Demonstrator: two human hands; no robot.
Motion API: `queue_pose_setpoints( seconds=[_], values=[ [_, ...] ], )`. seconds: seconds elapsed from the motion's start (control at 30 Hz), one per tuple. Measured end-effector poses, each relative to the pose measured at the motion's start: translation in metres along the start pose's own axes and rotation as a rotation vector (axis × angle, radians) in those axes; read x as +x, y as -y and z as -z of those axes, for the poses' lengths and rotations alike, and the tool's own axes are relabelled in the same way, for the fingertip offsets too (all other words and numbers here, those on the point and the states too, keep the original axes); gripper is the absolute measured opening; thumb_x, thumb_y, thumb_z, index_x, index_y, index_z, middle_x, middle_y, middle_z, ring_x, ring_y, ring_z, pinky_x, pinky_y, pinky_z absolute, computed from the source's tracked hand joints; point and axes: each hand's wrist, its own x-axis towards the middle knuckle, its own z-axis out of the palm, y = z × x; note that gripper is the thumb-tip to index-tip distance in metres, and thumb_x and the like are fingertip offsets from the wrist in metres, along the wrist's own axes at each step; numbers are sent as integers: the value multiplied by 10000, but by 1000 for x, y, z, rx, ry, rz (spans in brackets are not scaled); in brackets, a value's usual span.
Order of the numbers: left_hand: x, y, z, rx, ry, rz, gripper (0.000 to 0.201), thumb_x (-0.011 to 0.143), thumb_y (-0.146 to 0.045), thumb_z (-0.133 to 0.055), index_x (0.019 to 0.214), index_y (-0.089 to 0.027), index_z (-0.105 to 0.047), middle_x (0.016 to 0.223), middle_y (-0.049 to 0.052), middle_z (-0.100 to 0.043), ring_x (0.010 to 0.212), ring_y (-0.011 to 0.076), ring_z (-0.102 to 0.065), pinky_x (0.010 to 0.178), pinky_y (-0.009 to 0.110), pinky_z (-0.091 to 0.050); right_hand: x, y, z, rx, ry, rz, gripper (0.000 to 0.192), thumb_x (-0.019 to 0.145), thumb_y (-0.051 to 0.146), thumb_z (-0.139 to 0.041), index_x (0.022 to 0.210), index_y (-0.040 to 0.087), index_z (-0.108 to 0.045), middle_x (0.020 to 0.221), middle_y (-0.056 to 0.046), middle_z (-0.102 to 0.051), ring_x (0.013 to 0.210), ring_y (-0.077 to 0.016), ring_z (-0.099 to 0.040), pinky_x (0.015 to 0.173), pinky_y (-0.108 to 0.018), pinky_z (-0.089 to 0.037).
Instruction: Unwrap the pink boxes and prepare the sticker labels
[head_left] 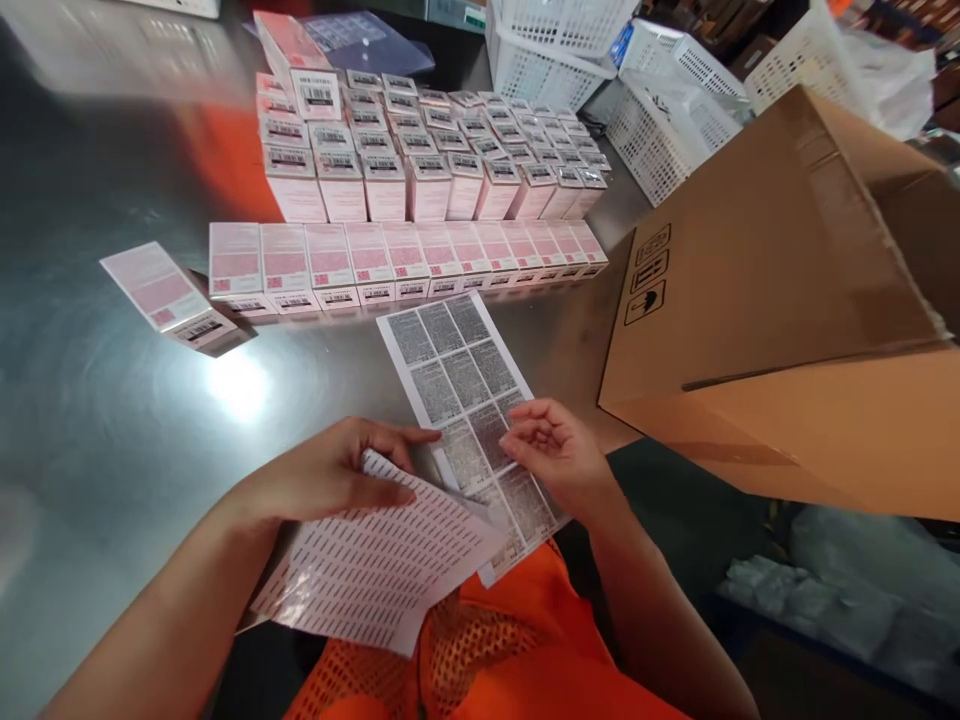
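My left hand (337,475) grips a sheet of small barcode labels (375,565) near the table's front edge, thumb on top. My right hand (551,450) rests its fingertips on a second sheet of larger text labels (457,385) that lies flat on the steel table (97,420), pinching at one label near the sheet's middle. A row of pink-and-white boxes (405,260) lies flat just beyond the sheet. Behind it stand several rows of the same boxes upright (427,160).
A single pink box (169,295) lies apart at the left. A large cardboard carton (795,300) lies on its side at the right. White plastic baskets (600,60) are stacked at the back right. An orange mesh garment (510,650) shows below my arms.
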Motion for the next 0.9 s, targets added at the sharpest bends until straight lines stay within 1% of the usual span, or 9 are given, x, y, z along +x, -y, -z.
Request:
queue_pose_setpoints(
  seconds=[0.13, 0.17, 0.27, 0.37, 0.43, 0.57, 0.7, 0.9],
  values=[
    [7, 6, -2, 10, 4, 31, 106, 734, -327, -754, 749, -222, -760, 1484, 46, -539, 1201, 314, -645, 757, 288, -560, -7, -13, -9, -7, 53, -83, 365, 759, 345, -739, 999, 238, -485, 733, 42, -670, 636, -129, -607, 624, -262, -477],
    [8, 8, -2, 12, 11, 27, 105, 732, -325, -755, 746, -221, -758, 1490, 45, -533, 1202, 310, -645, 740, 276, -557, -10, -15, -11, -12, 58, -97, 361, 769, 327, -732, 996, 243, -464, 726, 51, -667, 629, -125, -601, 618, -258, -468],
    [9, 11, -1, 25, 28, 18, 108, 730, -329, -763, 725, -222, -746, 1503, 34, -518, 1226, 301, -631, 776, 271, -551, -18, -19, -15, -25, 53, -138, 374, 781, 293, -726, 987, 254, -415, 706, 67, -659, 608, -124, -593, 591, -247, -452],
    [8, 13, 1, 10, 31, 49, 143, 719, -347, -774, 706, -209, -740, 1512, 46, -507, 1255, 329, -605, 783, 288, -557, -23, -21, -20, -63, 31, -150, 390, 783, 291, -722, 982, 260, -389, 698, 66, -663, 588, -136, -601, 554, -248, -442],
    [8, 12, 1, -7, 20, 68, 157, 702, -349, -786, 700, -200, -737, 1506, 52, -513, 1263, 345, -594, 774, 292, -561, -25, -23, -24, -98, 11, -128, 384, 787, 291, -714, 978, 262, -382, 697, 63, -669, 596, -148, -620, 554, -257, -451],
    [9, 10, 0, -28, 14, 95, 154, 681, -341, -799, 701, -201, -737, 1505, 40, -514, 1267, 349, -589, 770, 289, -566, -27, -23, -29, -145, -9, -72, 357, 795, 296, -688, 962, 260, -375, 699, 47, -680, 606, -168, -647, 565, -280, -476],
    [9, 10, 0, -37, 10, 92, 147, 688, -340, -797, 722, -208, -743, 1503, 31, -518, 1280, 337, -583, 863, 313, -551, -28, -23, -31, -163, -28, -33, 340, 794, 278, -662, 955, 261, -363, 695, 48, -674, 590, -163, -642, 561, -280, -483],
    [9, 6, -2, -20, 9, 85, 115, 702, -331, -792, 736, -228, -755, 1494, 17, -528, 1285, 309, -587, 865, 287, -538, -29, -23, -32, -214, -45, 10, 323, 779, 260, -642, 949, 262, -367, 675, 57, -665, 561, -149, -624, 561, -273, -490]
  ],
)
